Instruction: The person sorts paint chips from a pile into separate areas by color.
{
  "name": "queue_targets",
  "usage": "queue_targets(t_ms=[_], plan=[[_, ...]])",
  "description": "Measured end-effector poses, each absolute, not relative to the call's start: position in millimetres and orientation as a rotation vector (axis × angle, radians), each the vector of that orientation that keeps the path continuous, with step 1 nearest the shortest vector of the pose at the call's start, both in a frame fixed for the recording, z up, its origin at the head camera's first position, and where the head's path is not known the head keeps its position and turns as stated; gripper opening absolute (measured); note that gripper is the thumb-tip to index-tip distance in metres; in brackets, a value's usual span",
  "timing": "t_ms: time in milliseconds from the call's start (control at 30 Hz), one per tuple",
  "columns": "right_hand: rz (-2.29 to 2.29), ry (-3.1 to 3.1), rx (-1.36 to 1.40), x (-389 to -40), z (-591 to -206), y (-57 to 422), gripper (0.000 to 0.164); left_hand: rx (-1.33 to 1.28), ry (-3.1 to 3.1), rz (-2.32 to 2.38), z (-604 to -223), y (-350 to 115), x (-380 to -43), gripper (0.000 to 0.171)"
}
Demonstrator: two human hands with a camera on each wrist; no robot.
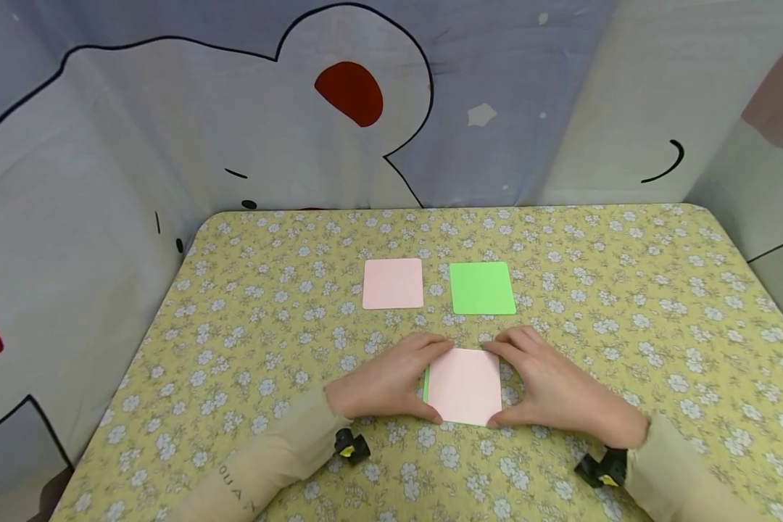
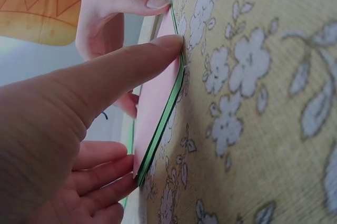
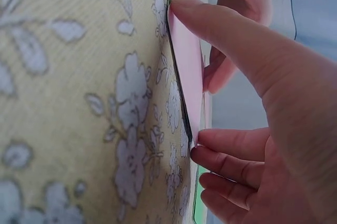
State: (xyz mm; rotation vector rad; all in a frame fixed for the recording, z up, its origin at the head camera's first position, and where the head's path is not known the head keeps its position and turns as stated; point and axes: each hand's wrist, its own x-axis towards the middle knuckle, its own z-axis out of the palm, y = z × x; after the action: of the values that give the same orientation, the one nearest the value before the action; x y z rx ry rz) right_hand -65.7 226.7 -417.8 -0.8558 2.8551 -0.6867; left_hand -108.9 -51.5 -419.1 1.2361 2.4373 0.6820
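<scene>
A pink square card with rounded corners lies over a green card, of which a thin strip shows along the left and bottom edges. My left hand holds the pair's left side, thumb at the near corner and fingers at the far one. On the right side, my right hand grips the near and far corners the same way. In the left wrist view, the green edge sticks out under the pink card with dark lines beside it. The right wrist view shows the right thumb on the near corner.
Beyond the hands, another pink card lies flat to the left of a green card, with a gap between them. A yellow flowered cloth covers the table. A printed curtain hangs behind the far edge.
</scene>
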Motion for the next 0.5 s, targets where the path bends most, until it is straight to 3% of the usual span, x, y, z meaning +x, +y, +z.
queue_targets(t_ms=[233,500], plan=[[-0.674,2.854,-0.846,-65.2,-416.7,226.1,0.097,1.255,2.444,0.699,-419.8,-51.5,-108.5,0.104],[-0.68,2.857,-0.861,-66.1,-416.2,224.8,0.1,1.265,2.444,0.709,-420.3,-52.0,-108.4,0.104]])
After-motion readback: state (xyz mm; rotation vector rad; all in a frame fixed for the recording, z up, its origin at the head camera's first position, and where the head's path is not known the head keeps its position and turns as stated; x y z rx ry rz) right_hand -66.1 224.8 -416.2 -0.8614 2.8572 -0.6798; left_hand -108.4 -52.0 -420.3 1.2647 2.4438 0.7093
